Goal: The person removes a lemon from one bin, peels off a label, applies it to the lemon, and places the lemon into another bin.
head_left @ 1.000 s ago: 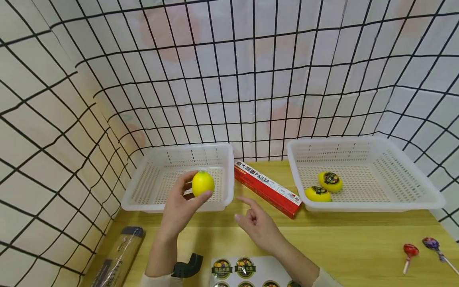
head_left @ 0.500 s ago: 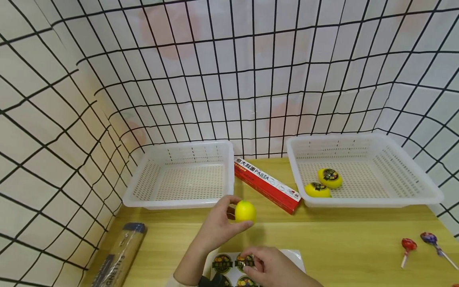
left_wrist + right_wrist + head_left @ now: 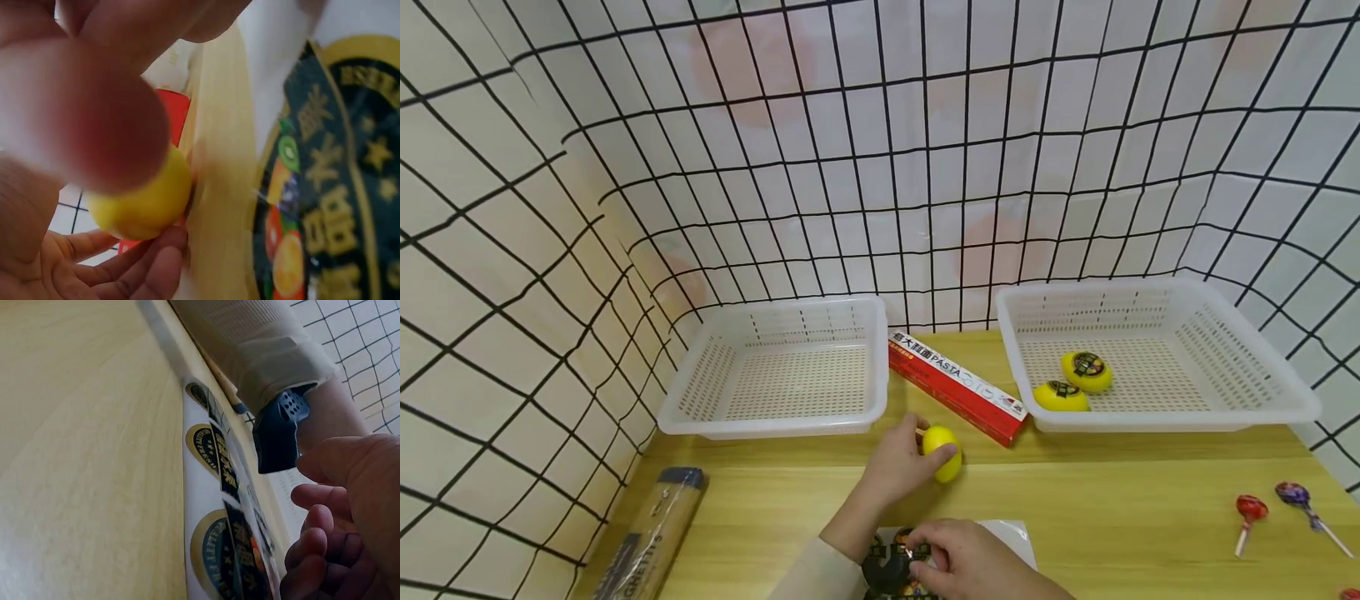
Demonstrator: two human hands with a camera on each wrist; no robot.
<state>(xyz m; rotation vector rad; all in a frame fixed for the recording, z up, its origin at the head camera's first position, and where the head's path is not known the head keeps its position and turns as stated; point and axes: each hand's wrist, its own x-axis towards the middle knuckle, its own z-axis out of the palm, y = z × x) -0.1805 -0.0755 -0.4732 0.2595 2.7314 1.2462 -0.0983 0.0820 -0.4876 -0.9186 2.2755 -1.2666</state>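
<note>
My left hand (image 3: 898, 462) holds a yellow lemon (image 3: 945, 455) over the table, fingers round it and the thumb across its near side. The left wrist view also shows the lemon (image 3: 150, 200) between the fingers, partly covered by a blurred fingertip close to the camera. My right hand (image 3: 970, 562) is bent over a white sheet of round fruit stickers (image 3: 1011, 537), index finger and thumb at one sticker. Its curled fingers (image 3: 312, 550) show beside the sheet in the right wrist view; I cannot tell whether they pinch a sticker.
A white basket (image 3: 775, 432) stands at the back left. Another white basket (image 3: 1172, 421) at the back right contains two stickered lemons (image 3: 1086, 372). Between them lies a red pasta box (image 3: 958, 387). A spaghetti pack (image 3: 651, 533) lies left, lollipops (image 3: 1251, 507) right.
My left hand has brought the lemon from over the left basket rightward and nearer, turning it. My right hand has come down onto the sticker sheet and stays there.
</note>
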